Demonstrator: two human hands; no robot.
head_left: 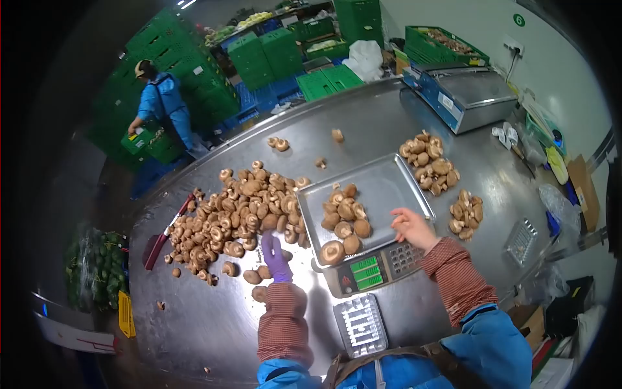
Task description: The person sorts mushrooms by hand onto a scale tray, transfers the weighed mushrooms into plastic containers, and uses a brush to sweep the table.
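My left hand (277,258), in a purple glove, reaches to the near edge of a large heap of shiitake mushrooms (249,201). Its fingers point away from me and are partly spread, with loose mushrooms on either side. Bare and with its fingers apart, my right hand (413,227) hovers over the right side of a metal tray (382,178); I see nothing in it. A small group of mushrooms (345,212) lies in the tray's left part. The tray rests on a digital scale (368,273) with a lit green display.
A clear plastic punnet (361,324) lies below the scale. Sorted mushroom piles (431,162) sit right of the tray. A red-handled knife (170,230) lies left of the heap. A blue machine (460,94) stands at the back right. Beyond the table, a person (165,104) handles green crates.
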